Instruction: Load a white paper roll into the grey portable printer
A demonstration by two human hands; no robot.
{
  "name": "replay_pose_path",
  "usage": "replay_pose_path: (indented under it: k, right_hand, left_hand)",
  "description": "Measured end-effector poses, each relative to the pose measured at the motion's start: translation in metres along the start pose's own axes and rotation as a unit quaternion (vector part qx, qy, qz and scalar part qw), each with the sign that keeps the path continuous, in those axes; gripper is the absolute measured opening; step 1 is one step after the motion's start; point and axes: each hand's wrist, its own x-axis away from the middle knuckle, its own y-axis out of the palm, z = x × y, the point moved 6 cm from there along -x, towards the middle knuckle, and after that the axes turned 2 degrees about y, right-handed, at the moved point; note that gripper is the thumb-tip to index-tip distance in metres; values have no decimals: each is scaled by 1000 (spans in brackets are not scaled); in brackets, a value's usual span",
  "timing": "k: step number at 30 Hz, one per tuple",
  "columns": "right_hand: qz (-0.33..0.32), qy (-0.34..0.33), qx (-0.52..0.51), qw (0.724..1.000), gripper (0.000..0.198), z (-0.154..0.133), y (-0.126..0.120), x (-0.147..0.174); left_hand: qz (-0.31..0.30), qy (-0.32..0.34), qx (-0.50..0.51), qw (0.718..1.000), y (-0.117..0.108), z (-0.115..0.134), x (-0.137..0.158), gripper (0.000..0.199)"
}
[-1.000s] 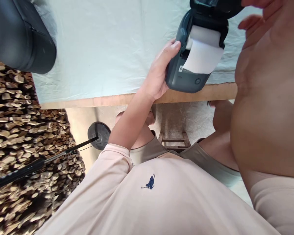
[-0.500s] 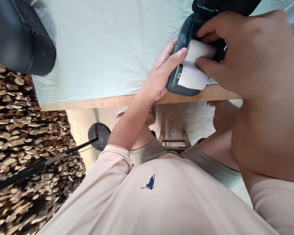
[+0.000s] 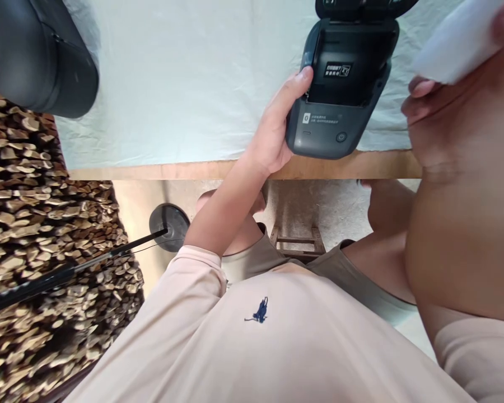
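Note:
A dark grey portable thermal printer (image 3: 319, 130) lies at the table's front edge with its black lid (image 3: 363, 8) flipped up toward the far side. Its paper bay (image 3: 353, 56) is empty, showing a printed sticker inside. My left hand (image 3: 279, 117) grips the printer's left side, thumb on the rim beside the bay, other fingers hidden beneath. At the upper right, my right hand (image 3: 441, 120) holds a white paper roll (image 3: 462, 42) between thumb and fingers, well apart from the printer. Part of that hand and the roll runs out of view.
A pale sheet covers the table (image 3: 172, 84), whose wooden edge (image 3: 185, 170) runs in front of me. A black zippered case (image 3: 37, 56) stands at the far left. Below are a stand with a round base (image 3: 170, 226), stacked firewood (image 3: 17, 224) and a wooden stool (image 3: 298, 242).
My right hand has lifted the paper roll out of the printer's bay and moved it to the right. My left hand stays on the printer, which has barely shifted.

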Motion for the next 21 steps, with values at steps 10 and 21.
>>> replay_pose_path:
  k: [10,21]
  right_hand:
    - [-7,-131,141,981,51,-3,4,11]
    - [-6,-105,226,968,57,-10,1,23]
  left_hand:
    - [14,-3,5,1000,0,0,-1,29]
    - [19,9,-7,1000,0,0,-3,33]
